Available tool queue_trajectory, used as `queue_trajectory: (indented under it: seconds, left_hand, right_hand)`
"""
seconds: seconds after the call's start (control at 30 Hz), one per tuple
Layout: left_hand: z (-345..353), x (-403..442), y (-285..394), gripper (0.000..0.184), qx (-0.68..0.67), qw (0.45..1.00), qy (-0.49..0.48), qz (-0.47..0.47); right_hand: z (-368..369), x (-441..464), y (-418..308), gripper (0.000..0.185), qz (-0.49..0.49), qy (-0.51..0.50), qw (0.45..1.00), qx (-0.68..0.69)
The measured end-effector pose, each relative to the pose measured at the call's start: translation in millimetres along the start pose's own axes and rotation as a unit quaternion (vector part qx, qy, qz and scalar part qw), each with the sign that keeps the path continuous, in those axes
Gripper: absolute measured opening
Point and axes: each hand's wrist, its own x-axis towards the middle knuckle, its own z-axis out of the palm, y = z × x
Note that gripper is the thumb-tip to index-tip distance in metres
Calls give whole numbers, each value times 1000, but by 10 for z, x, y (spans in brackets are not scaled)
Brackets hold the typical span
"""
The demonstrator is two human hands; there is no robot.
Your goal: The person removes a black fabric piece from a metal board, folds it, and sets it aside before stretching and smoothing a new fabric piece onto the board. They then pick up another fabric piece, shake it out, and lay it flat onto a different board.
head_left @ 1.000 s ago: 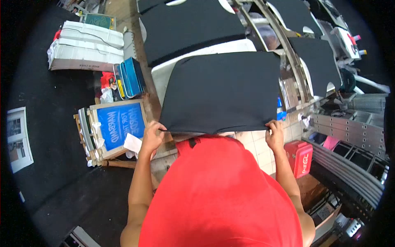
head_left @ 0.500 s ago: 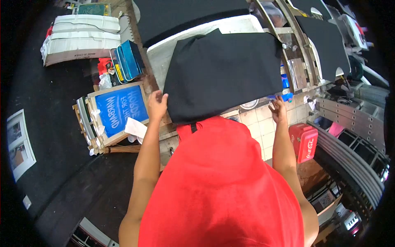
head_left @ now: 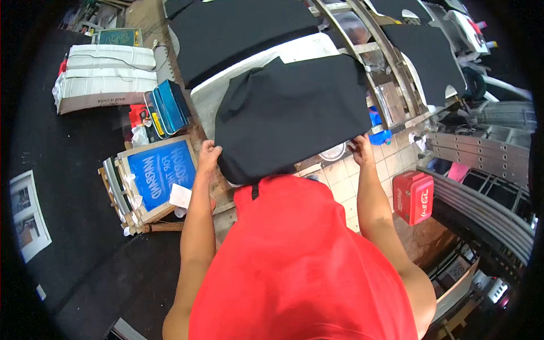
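A piece of black cloth (head_left: 294, 113), perhaps a garment, lies over a white board (head_left: 207, 96) in front of me, with a few creases at its left side. My left hand (head_left: 209, 158) is at the cloth's near left edge, thumb and fingers closed on it. At the near right corner, the fingers of my right hand (head_left: 361, 151) pinch the cloth's edge. Its near edge hangs close to my red top. The board's white surface shows along the far and left sides of the cloth.
More black cloth covers boards (head_left: 243, 37) beyond and at the right (head_left: 425, 56). Wooden rails (head_left: 368, 48) run between them. To the left stand a blue printing screen (head_left: 160, 173), a teal case (head_left: 171, 106) and a white carton (head_left: 107, 73). A red box (head_left: 413, 197) sits right, near a ladder (head_left: 481, 153).
Both hands have come in to the cloth's near edge and closed on it; before, the right hand was apart from it. My view has shifted, so the scene sits lower and further left.
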Motion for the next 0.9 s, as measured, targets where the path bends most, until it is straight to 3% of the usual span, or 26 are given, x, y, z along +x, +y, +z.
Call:
queue_trajectory:
  seconds: [0.03,0.1,0.17,0.23,0.3,0.37,0.43,0.47,0.5,0.53,0.57,0.67,0.7,0.77,0.83,0.87,0.9]
  left_hand:
    - [83,-85,169,21,-2,1000,1,4]
    - [156,-287,486,37,-137,980,-45,-136]
    - [-30,-304,395,45,-141,974,-96,-147]
    - [-106,-385,455,42,-103,952,-158,-243]
    - [-159,-435,589,42,-102,951,-178,-230]
    - [-235,-469,743,45,-113,952,-228,-172]
    - [-309,-494,869,48,-142,940,-270,-151]
    - [-339,-513,917,48,-164,934,-283,-143]
    - [-396,-509,957,48,-186,928,-295,-131]
    - [-482,-511,961,62,-203,924,-287,-150]
    - [-544,-514,1029,62,-207,924,-288,-143]
    - [-710,-721,1602,103,-240,914,-322,-49]
    - [-713,-811,1860,111,-228,922,-310,49]
    - [-856,-971,2156,112,-280,903,-313,88]
    - [-1176,-1019,2145,101,-252,895,-233,284]
    - [-1475,-900,2053,79,-223,854,-310,353]
    - [-1283,-1092,2429,69,-280,820,-315,387]
  right_hand:
    - [0,-18,-61,34,14,-14,1000,-21]
    - [-68,-123,-186,30,43,12,990,-137]
    - [-201,-298,-325,40,63,-35,981,-180]
    - [-268,-486,-544,47,27,-50,974,-220]
    - [-279,-635,-807,44,-29,-162,978,-130]
    - [-118,-926,-1047,52,-37,-173,984,-32]
    - [33,-1245,-1217,63,4,-170,983,-71]
    - [78,-1351,-1274,73,49,-130,978,-156]
    - [51,-1390,-1239,78,3,-57,965,-256]
    - [-200,-1309,-1217,78,11,-15,965,-260]
    - [-405,-1211,-1206,78,21,27,964,-264]
    - [131,-1839,-1775,53,-122,-47,974,-185]
    - [375,-2090,-1985,45,-146,-67,976,-150]
    - [702,-2423,-2343,33,-273,-72,951,-129]
    - [681,-2483,-2782,31,-383,-66,915,-113]
    - [668,-2511,-3051,32,-402,-107,906,-79]
    - [674,-2534,-3322,34,-420,-147,894,-45]
